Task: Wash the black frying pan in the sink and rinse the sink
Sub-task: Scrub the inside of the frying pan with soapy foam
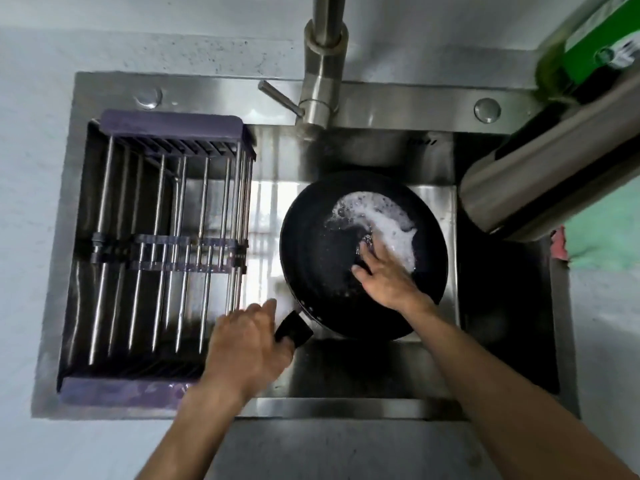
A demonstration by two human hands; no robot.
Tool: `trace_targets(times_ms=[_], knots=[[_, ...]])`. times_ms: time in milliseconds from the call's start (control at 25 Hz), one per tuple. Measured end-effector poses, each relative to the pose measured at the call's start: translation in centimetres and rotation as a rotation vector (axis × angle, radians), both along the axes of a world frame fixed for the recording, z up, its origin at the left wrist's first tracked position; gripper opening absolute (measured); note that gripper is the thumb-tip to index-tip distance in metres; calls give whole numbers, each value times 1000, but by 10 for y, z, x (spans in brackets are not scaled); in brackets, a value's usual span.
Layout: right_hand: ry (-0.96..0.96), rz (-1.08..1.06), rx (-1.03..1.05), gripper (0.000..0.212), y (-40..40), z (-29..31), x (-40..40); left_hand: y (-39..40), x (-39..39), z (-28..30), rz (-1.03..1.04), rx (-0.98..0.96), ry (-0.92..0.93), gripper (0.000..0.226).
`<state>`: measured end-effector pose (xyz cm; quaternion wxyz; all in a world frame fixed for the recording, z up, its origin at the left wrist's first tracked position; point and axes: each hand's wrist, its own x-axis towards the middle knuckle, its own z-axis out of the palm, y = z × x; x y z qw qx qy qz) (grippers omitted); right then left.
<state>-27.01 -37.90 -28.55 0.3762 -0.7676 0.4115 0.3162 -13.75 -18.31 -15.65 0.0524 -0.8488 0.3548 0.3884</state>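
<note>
A black frying pan (311,244) sits in the steel sink (346,407), right of the middle. White soap foam (388,223) covers the upper right of its inside. My left hand (247,348) grips the pan's black handle (294,329) at the lower left. My right hand (388,275) is inside the pan, fingers pressed on a small dark scrubber (363,245) that is mostly hidden under them.
A purple-ended steel drying rack (162,251) fills the sink's left half. The faucet (323,74) rises behind the pan. A steel cylinder (540,174) leans over the right rim, with a green package (602,39) behind it and a green cloth (606,244) on the right counter.
</note>
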Motion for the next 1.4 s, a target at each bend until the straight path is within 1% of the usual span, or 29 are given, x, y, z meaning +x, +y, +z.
trace_targets(times_ms=[40, 80, 120, 160, 200, 240, 320, 360, 400, 440, 480, 520, 560, 640, 720, 800, 840, 920, 960, 1000, 1080, 1120, 1200, 1240, 1280, 1320, 1360, 1400], knots=[[-3, 48, 18, 67, 22, -3, -1, 10, -14, -5, -78, 45, -37, 58], [-54, 66, 56, 67, 37, -3, 7, 11, -25, -9, -120, 51, -54, 65], [-111, 64, 85, 66, 37, -5, 20, 8, -31, -17, -161, 66, -86, 74], [-152, 58, 88, 63, 24, -7, 32, 3, -31, -24, -188, 84, -129, 74], [-149, 30, 79, 60, 4, -10, 36, -1, -28, -31, -191, 79, -162, 65], [-97, 12, 56, 58, -10, -8, 30, -4, -24, -34, -179, 92, -176, 52], [2, 22, 51, 57, -4, -3, 3, -5, -22, -34, -150, 137, -177, 36], [-15, 92, 74, 55, 19, -2, 0, -5, -24, -33, -139, 154, -172, 34], [-90, 152, 107, 54, 36, 0, 7, -6, -27, -35, -130, 151, -170, 33], [-170, 176, 145, 53, 35, -2, 22, -8, -28, -37, -125, 147, -168, 32], [-226, 156, 163, 53, 22, -5, 34, -7, -27, -41, -114, 141, -168, 32], [-200, 114, 135, 52, 0, -10, 37, -7, -25, -44, -94, 130, -163, 32], [-123, 81, 82, 53, -14, -7, 29, -5, -22, -45, -81, 119, -157, 33], [-24, 81, 57, 54, -3, -4, 0, -6, -18, -44, -47, 90, -135, 34], [-148, 181, 112, 55, 41, -2, 11, -9, -17, -43, -40, 91, -114, 38], [-255, 183, 115, 54, 24, -8, 37, -8, -17, -46, -31, 87, -107, 41], [-186, 141, 84, 54, 6, -11, 36, -8, -17, -47, -14, 88, -109, 40], [-34, 83, 58, 55, -4, -8, 3, -7, -18, -43, -6, 81, -126, 33], [-20, 146, 72, 56, 14, -5, -8, -7, -19, -42, -13, 86, -134, 30], [-79, 221, 89, 57, 35, -5, -7, -8, -20, -43, -22, 95, -129, 28], [-233, 257, 86, 56, 32, -16, 22, -9, -21, -47, -34, 101, -124, 28], [-243, 225, 62, 55, 12, -22, 31, -9, -19, -49, -27, 101, -130, 28], [-140, 126, 24, 56, -10, -22, 12, -8, -19, -49, -14, 110, -128, 29], [-114, 100, 64, 54, -4, -22, -5, -7, -18, -48, -8, 100, -132, 29], [-122, 138, 71, 50, 18, -20, -13, -8, -19, -46, -9, 96, -138, 28], [-190, 174, 57, 46, 33, -18, -10, -9, -20, -45, -19, 97, -140, 28], [-275, 149, 31, 46, 31, -22, 0, -10, -21, -46, -21, 93, -133, 29], [-303, 89, 12, 48, 20, -19, 9, -10, -21, -47, -18, 90, -125, 30]])
